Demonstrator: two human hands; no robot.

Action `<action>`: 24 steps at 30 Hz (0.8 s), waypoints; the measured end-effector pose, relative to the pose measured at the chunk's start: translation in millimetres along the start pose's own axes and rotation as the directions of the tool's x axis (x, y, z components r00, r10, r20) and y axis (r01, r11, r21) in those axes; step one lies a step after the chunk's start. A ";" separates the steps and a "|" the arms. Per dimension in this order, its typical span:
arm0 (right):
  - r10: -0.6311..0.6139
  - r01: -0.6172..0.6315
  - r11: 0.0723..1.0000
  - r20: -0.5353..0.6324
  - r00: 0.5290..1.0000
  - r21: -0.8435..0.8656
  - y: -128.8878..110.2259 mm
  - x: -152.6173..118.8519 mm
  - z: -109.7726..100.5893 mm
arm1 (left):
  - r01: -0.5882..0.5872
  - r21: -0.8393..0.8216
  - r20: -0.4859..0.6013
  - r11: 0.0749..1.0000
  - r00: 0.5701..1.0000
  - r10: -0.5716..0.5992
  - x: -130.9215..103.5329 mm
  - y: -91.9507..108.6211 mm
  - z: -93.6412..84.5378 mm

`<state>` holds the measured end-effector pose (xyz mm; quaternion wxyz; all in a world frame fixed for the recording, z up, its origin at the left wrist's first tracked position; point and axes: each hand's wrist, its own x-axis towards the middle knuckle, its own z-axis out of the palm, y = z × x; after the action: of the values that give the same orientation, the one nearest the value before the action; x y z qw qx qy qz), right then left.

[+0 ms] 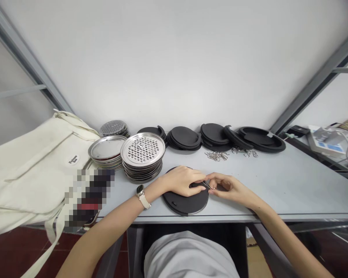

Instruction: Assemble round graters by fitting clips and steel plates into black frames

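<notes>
A round black disc (188, 202) lies flat near the table's front edge. My left hand (184, 180) rests across its upper part, thumb and index finger curved around its right edge. My right hand (229, 189) pinches a small bent wire clip (208, 185) between thumb and fingertips at that edge, close to the left fingertips. Whether the clip is attached to the disc is hard to make out. Beyond my hands lies a loose heap of similar metal clips (217, 155), with a few more (251, 153) to its right.
Left of the disc stand a stack of perforated metal grater discs (143, 150) and a stack of plain metal discs (108, 147). Along the wall sit several stacked black lids (184, 138) and larger black rings (274, 146). A cream bag (46, 166) covers the table's left end.
</notes>
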<state>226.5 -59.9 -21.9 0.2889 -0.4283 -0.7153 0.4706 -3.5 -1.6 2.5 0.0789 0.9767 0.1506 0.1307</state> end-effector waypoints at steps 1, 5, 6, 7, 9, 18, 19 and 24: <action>-0.002 0.002 1.000 0.001 1.000 0.004 0.2 0.0 0.0 | 0.001 -0.002 0.000 1.000 1.000 -0.001 0.1 0.0 0.0; -0.012 0.012 1.000 0.001 1.000 0.023 0.9 0.1 0.2 | 0.004 -0.010 0.001 1.000 1.000 -0.004 -0.1 0.3 -0.2; -0.012 0.012 1.000 0.000 1.000 0.023 1.0 0.1 0.2 | 0.006 -0.008 0.003 1.000 1.000 -0.006 -0.1 0.3 -0.3; -0.012 0.012 1.000 -0.001 1.000 0.021 1.1 0.2 0.2 | 0.008 -0.005 0.004 1.000 1.000 -0.008 -0.2 0.4 -0.5; -0.010 0.010 1.000 0.000 1.000 0.015 1.2 0.3 0.0 | 0.007 0.001 0.004 1.000 1.000 -0.007 -0.2 0.4 -0.7; -0.007 0.007 1.000 0.007 1.000 -0.002 2.5 -0.6 -1.0 | -0.018 0.010 -0.019 1.000 1.000 0.018 -0.5 -0.8 0.3; -0.004 0.004 1.000 0.008 1.000 0.000 2.9 -0.7 -1.0 | -0.020 0.010 -0.019 1.000 1.000 0.020 -0.7 -0.9 0.4; -0.011 0.011 1.000 0.019 1.000 0.010 1.7 -0.9 -1.0 | -0.011 0.005 -0.002 1.000 1.000 0.011 -0.5 -0.3 0.0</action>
<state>228.3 -59.9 -23.0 0.2869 -0.4183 -0.7180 0.4766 -4.0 -1.4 2.3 0.0756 0.9776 0.1455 0.1316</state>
